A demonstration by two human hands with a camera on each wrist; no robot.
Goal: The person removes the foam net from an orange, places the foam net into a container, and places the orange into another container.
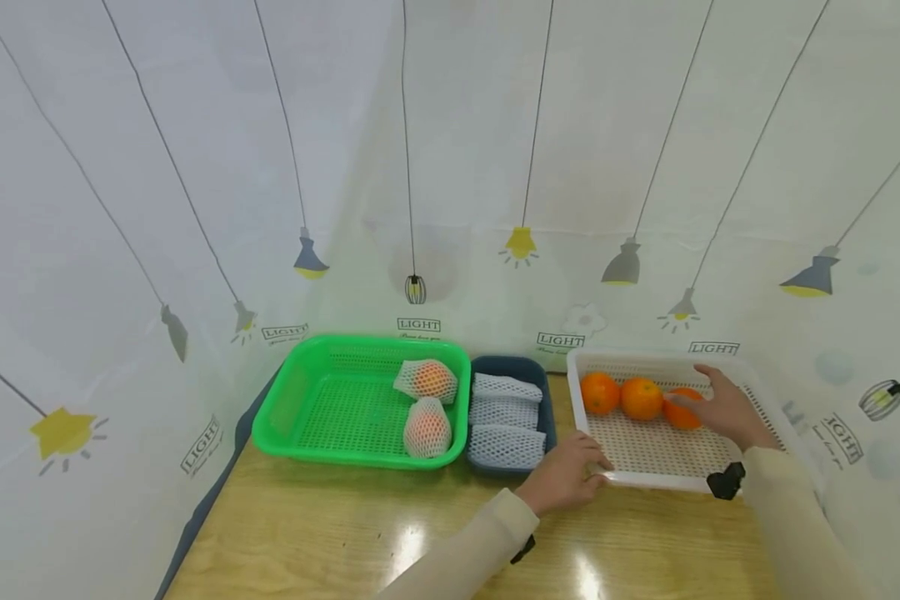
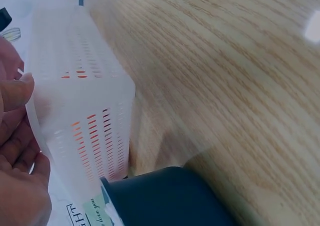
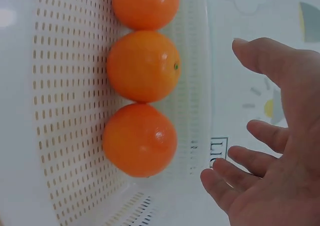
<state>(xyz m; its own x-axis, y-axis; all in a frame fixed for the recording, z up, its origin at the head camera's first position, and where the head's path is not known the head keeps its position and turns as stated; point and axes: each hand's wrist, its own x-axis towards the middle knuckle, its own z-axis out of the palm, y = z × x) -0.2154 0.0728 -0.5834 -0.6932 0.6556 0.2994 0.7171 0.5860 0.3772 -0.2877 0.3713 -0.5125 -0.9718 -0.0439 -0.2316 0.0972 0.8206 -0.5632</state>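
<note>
Three oranges lie in a row along the back of a white perforated basket. Over the rightmost orange hovers my right hand; in the right wrist view its fingers are spread, apart from the fruit. My left hand grips the basket's rim at its near left corner, with the thumb showing over the edge in the left wrist view. Part of its grip is cut off by the frame.
Left of the white basket stands a dark blue basket with several white foam net sleeves. Farther left, a green basket holds two fruits in foam nets. A patterned curtain hangs behind the wooden table.
</note>
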